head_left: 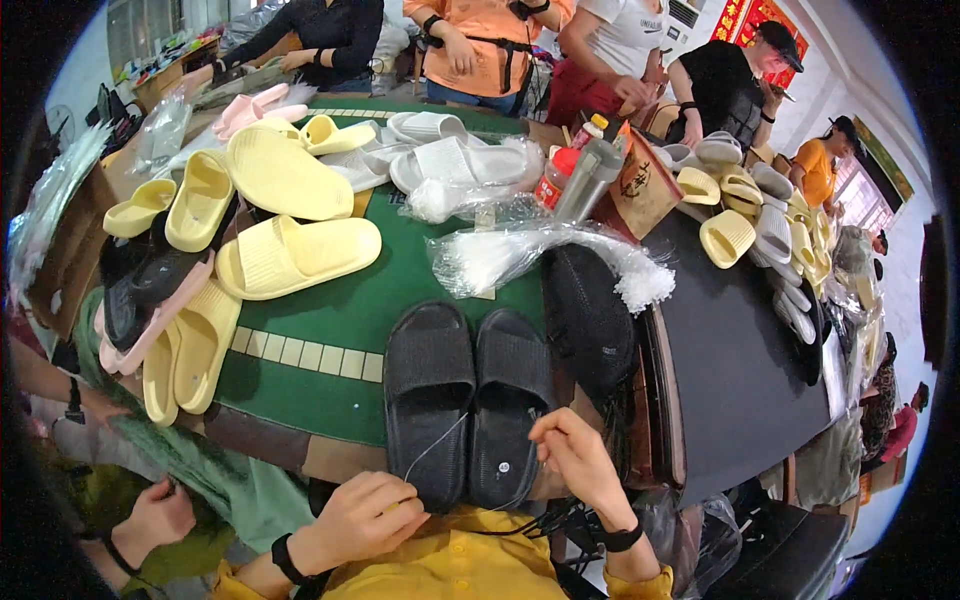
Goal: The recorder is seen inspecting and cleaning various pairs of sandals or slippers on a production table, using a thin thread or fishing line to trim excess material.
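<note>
Green-topped, the table (400, 270) carries pale yellow slide sandals (300, 255) along its left edge. At its near edge, the left hand (365, 515) has its fingertips closed on a thin thread (437, 435), which curves up over the left shoe of a pair of black slide sandals (428, 370); these lie side by side, heels at that edge. Beside the right shoe, the right hand (580, 460) is narrowed, fingertips together; whether they hold anything I cannot tell. Farther right lies a black pouch (590, 320).
</note>
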Motion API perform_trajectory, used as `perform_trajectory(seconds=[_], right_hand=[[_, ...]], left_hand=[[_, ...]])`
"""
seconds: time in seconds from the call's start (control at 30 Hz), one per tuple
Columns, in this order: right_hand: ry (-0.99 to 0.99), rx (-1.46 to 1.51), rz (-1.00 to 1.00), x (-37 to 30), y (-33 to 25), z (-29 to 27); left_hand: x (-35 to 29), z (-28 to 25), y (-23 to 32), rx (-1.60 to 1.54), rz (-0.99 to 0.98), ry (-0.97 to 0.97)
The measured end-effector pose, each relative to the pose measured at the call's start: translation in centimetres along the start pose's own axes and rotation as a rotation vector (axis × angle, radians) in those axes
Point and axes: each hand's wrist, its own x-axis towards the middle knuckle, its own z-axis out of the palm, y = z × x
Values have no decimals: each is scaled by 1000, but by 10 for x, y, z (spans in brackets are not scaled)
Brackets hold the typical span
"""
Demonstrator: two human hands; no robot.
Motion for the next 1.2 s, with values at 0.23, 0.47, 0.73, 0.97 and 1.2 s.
perform_trajectory(seconds=[0.23,0.47,0.73,0.97,1.2], right_hand=[[-38,-298,-361,23,13,26],[-15,-259,-340,26,7,31],[-36,-339,-364,12,1,28],[15,-443,-483,6,-11,13],[220,-478,-500,93,-24,-48]], left_hand=[[5,2,-2,195,-4,122],[5,-2,0,222,-43,113],[35,28,-29,345,-18,-19],[61,47,-50,431,-20,-128],[69,58,-59,457,14,-94]])
